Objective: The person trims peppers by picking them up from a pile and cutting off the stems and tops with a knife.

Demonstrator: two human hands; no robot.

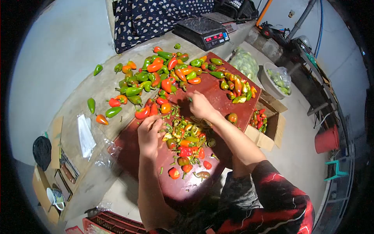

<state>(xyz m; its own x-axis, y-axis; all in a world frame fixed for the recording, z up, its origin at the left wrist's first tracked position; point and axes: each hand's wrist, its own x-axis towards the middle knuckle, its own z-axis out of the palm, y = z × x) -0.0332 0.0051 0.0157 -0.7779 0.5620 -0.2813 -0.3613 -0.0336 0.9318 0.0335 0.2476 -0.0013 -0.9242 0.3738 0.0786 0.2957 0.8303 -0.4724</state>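
My left hand [149, 136] is at the left side of a heap of cut pepper pieces and stems [187, 130], its fingers curled together. Whatever lies between its fingertips is hidden. Just beyond it are red peppers [143, 113] on the board's edge. My right hand [200, 106] is closed above the dark red board [130, 146], right of the whole peppers. A small greenish bit shows at its fingers, too small to name. Behind both hands spreads a big pile of green, red and orange peppers [156, 70].
A digital scale [202, 33] stands on the concrete counter [74, 105] at the back. On the board's right is a smaller group of peppers [237, 89]. Beyond it are a cardboard box [278, 130] holding peppers, a white tub [269, 84] and a bag of green produce [244, 62].
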